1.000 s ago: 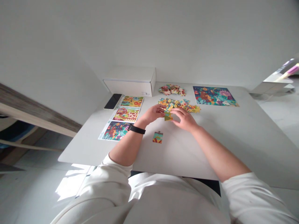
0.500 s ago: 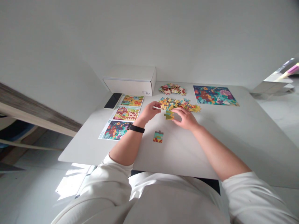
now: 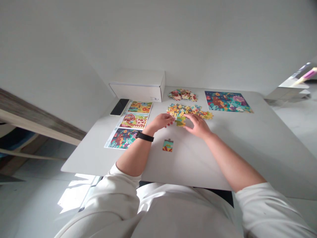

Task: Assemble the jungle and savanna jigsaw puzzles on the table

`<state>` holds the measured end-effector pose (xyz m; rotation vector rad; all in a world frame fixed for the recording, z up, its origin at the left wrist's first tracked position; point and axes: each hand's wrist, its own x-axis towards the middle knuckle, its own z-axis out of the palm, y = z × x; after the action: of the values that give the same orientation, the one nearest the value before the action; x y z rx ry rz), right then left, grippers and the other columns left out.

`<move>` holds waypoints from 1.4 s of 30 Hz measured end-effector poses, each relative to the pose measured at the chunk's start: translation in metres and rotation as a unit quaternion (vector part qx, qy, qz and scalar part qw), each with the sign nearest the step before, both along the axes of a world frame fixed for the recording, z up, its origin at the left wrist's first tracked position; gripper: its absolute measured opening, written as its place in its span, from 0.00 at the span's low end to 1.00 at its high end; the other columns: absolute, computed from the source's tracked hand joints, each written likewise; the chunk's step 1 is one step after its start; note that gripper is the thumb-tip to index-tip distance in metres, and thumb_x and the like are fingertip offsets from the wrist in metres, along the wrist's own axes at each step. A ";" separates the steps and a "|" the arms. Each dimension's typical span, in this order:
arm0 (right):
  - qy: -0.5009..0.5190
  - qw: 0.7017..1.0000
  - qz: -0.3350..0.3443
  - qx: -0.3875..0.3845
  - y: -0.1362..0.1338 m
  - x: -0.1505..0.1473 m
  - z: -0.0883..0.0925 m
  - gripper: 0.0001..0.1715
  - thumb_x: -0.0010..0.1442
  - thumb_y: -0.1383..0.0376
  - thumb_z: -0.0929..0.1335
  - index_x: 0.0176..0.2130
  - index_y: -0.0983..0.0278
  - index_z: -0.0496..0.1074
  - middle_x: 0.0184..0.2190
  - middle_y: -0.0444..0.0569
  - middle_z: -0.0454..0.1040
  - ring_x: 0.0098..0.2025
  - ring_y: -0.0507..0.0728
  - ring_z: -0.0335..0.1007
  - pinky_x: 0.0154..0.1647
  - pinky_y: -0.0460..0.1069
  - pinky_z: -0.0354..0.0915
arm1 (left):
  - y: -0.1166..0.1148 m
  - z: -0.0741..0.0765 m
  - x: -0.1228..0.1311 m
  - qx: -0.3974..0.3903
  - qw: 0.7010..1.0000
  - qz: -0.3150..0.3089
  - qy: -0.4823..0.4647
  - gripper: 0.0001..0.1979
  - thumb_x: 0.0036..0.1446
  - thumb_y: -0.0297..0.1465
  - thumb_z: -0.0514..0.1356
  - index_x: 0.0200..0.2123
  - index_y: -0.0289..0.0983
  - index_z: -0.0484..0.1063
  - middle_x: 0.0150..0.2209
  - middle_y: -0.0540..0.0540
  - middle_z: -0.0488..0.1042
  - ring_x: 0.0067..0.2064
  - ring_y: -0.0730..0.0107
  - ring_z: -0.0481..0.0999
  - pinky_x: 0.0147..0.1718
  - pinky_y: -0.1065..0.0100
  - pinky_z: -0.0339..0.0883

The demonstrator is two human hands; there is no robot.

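Puzzle piece (image 3: 180,121): mid-surface (image 3: 223,158), pinched between left hand (image 3: 160,121) and right hand (image 3: 198,126), both grips closed on it. Bare room toward the near edge at 6 o'clock, save a joined pair (image 3: 167,145). Loose pile (image 3: 192,110) just beside at 12; finished puzzle (image 3: 226,101) at 2; picture sheet (image 3: 131,124) at 9; white box (image 3: 138,86) at 11, label unreadable.

Two hands meet over a white desk (image 3: 247,145). The left hand (image 3: 160,121), with a black watch (image 3: 144,136) on its wrist, and the right hand (image 3: 198,125) both pinch a green puzzle piece (image 3: 180,121) with their fingers. Just behind it lies a pile of loose pieces (image 3: 195,110). A small joined bit (image 3: 167,145) lies nearer the person. A finished puzzle (image 3: 226,101) sits far right, and a picture sheet (image 3: 130,125), a phone (image 3: 120,107) and a white box (image 3: 138,86) sit on the left.
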<state>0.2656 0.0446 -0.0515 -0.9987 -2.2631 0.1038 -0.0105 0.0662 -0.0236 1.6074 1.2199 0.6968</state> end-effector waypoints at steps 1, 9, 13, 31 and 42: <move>0.000 1.000 0.000 0.000 0.000 0.000 0.000 0.37 0.67 0.61 0.75 0.71 0.55 0.69 0.63 0.55 0.79 0.64 0.70 0.77 0.68 0.66 0.73 | -0.001 0.001 0.000 0.003 1.000 -0.006 0.006 0.17 0.63 0.44 0.67 0.32 0.36 0.78 0.31 0.45 0.80 0.30 0.72 0.75 0.25 0.72 0.64; -0.006 1.000 -0.001 -0.019 -0.002 -0.001 0.002 0.37 0.67 0.60 0.75 0.71 0.56 0.69 0.65 0.56 0.78 0.64 0.70 0.76 0.68 0.65 0.72 | -0.005 0.008 0.002 0.019 0.999 -0.011 0.034 0.11 0.60 0.38 0.66 0.33 0.35 0.79 0.30 0.47 0.79 0.26 0.75 0.70 0.25 0.73 0.63; -0.008 1.000 0.003 -0.030 -0.002 -0.002 0.002 0.36 0.67 0.59 0.75 0.71 0.56 0.69 0.64 0.55 0.79 0.65 0.70 0.76 0.69 0.65 0.71 | -0.005 0.009 0.002 0.021 0.999 -0.027 0.030 0.08 0.56 0.34 0.66 0.36 0.36 0.80 0.30 0.48 0.79 0.27 0.75 0.71 0.26 0.73 0.63; -0.088 0.993 -0.039 -0.071 0.007 0.007 -0.006 0.25 0.64 0.60 0.77 0.59 0.58 0.81 0.60 0.54 0.82 0.63 0.68 0.75 0.69 0.64 0.67 | -0.001 -0.013 0.002 0.199 0.956 -0.056 0.207 0.13 0.62 0.36 0.63 0.46 0.39 0.84 0.36 0.46 0.84 0.36 0.63 0.81 0.40 0.66 0.73; -0.056 0.984 -0.165 -0.049 0.018 0.026 -0.010 0.22 0.70 0.63 0.69 0.61 0.58 0.80 0.60 0.57 0.80 0.64 0.70 0.73 0.70 0.68 0.66 | 0.002 -0.023 -0.003 0.312 0.900 -0.041 0.302 0.24 0.66 0.33 0.62 0.64 0.42 0.78 0.67 0.38 0.76 0.71 0.49 0.71 0.73 0.47 0.62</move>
<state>0.2915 0.0629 -0.0612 -1.4499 -2.1747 0.0168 -0.0130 0.0687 -0.0466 2.5318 1.4267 0.5780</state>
